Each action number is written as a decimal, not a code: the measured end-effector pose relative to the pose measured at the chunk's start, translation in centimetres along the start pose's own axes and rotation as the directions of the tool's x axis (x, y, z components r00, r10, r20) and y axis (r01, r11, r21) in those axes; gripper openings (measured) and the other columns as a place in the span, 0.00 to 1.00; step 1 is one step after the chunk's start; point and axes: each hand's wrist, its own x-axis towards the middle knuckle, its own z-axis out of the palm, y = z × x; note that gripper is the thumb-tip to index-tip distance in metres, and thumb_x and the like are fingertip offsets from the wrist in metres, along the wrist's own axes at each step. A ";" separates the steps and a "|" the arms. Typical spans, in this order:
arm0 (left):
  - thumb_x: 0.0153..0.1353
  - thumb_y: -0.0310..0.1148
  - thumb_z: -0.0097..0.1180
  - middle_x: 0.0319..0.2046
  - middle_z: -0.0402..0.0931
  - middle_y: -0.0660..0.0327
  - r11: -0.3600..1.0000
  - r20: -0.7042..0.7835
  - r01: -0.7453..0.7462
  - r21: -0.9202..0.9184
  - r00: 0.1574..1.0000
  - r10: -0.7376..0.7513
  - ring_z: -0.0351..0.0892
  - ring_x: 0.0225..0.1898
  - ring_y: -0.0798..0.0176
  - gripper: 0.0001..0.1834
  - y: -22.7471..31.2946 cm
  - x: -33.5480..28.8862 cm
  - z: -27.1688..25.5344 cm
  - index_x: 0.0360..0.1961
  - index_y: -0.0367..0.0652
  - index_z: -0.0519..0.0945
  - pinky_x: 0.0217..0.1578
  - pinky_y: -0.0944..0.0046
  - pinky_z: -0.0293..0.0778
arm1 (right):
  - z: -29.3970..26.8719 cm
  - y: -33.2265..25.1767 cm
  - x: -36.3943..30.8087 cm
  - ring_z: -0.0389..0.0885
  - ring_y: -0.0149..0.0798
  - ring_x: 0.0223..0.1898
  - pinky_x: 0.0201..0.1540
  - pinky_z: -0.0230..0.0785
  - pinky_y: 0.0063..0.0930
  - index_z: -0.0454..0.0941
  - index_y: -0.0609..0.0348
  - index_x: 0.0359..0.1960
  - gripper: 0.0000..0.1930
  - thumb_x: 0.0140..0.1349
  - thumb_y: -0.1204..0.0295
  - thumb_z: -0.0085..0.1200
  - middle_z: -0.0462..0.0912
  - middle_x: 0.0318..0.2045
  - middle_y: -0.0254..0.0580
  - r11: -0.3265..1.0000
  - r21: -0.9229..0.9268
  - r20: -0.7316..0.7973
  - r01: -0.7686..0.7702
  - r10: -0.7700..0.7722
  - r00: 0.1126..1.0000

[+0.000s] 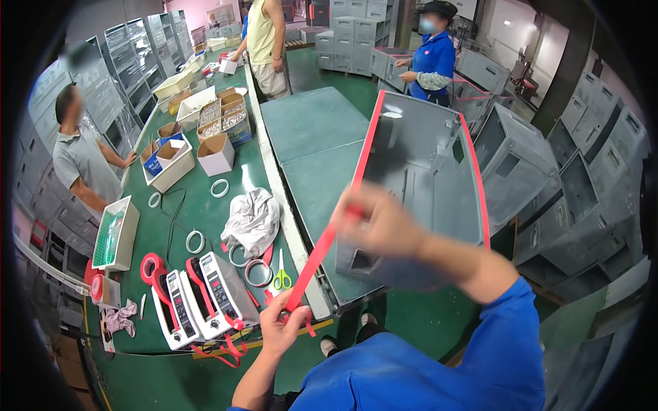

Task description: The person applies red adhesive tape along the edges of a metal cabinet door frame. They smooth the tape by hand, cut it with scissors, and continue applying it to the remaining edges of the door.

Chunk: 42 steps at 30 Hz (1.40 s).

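A strip of red tape (pixel 317 259) is stretched between my two hands. My left hand (pixel 282 325) pinches its lower end near the table's front corner. My right hand (pixel 384 222), blurred by motion, is closed on the upper end, over the near left corner of a grey metal cabinet shell (pixel 418 175). Red tape lines the shell's left and right top edges. Two white tape dispensers (pixel 223 294) with red tape rolls stand left of my left hand, loose red strips hanging from their fronts. My right hand and forearm hide part of the shell's near side.
Green-handled scissors (pixel 282 277), a crumpled white cloth (pixel 252 222) and several tape rings lie on the green table (pixel 161 229). Bins (pixel 166 164) of small parts line it. A person (pixel 89 151) stands across; others work farther off. Grey cabinets (pixel 521 161) crowd the right.
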 end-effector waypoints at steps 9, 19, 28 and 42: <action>0.61 0.22 0.54 0.31 0.74 0.63 0.954 -0.245 0.274 -0.120 0.923 -0.296 0.77 0.34 0.70 0.15 -4.7 -1.7 2.5 0.50 0.36 0.74 0.38 0.71 0.74 | -28.6 11.1 10.2 0.83 0.30 0.25 0.21 0.76 0.16 0.72 0.63 0.34 0.08 0.56 0.76 0.59 0.82 0.27 0.42 0.950 0.306 -0.692 -0.062 0.267 0.671; 0.60 0.21 0.54 0.31 0.75 0.64 0.875 -0.321 0.430 -0.224 0.815 -0.483 0.76 0.32 0.72 0.17 -9.3 -7.3 8.0 0.51 0.35 0.73 0.33 0.72 0.75 | -38.4 17.7 14.3 0.82 0.28 0.24 0.22 0.75 0.17 0.76 0.63 0.32 0.05 0.57 0.76 0.57 0.82 0.26 0.40 0.940 0.322 -0.746 -0.114 0.326 0.581; 0.59 0.22 0.56 0.30 0.77 0.62 0.800 -0.248 0.578 -0.159 0.761 -0.599 0.75 0.30 0.72 0.18 -9.6 -9.1 12.7 0.52 0.35 0.73 0.32 0.71 0.74 | -37.3 16.8 20.9 0.84 0.43 0.35 0.38 0.80 0.34 0.74 0.66 0.35 0.06 0.56 0.81 0.57 0.82 0.32 0.48 0.759 0.607 -0.613 0.235 0.259 0.747; 0.58 0.23 0.57 0.30 0.78 0.61 0.760 -0.319 0.638 -0.122 0.700 -0.639 0.77 0.30 0.71 0.19 -10.4 -10.5 14.0 0.51 0.37 0.75 0.34 0.71 0.75 | -37.0 19.7 26.8 0.82 0.57 0.39 0.44 0.78 0.50 0.69 0.78 0.37 0.08 0.54 0.87 0.48 0.78 0.36 0.63 0.601 0.689 -0.701 0.405 0.411 0.583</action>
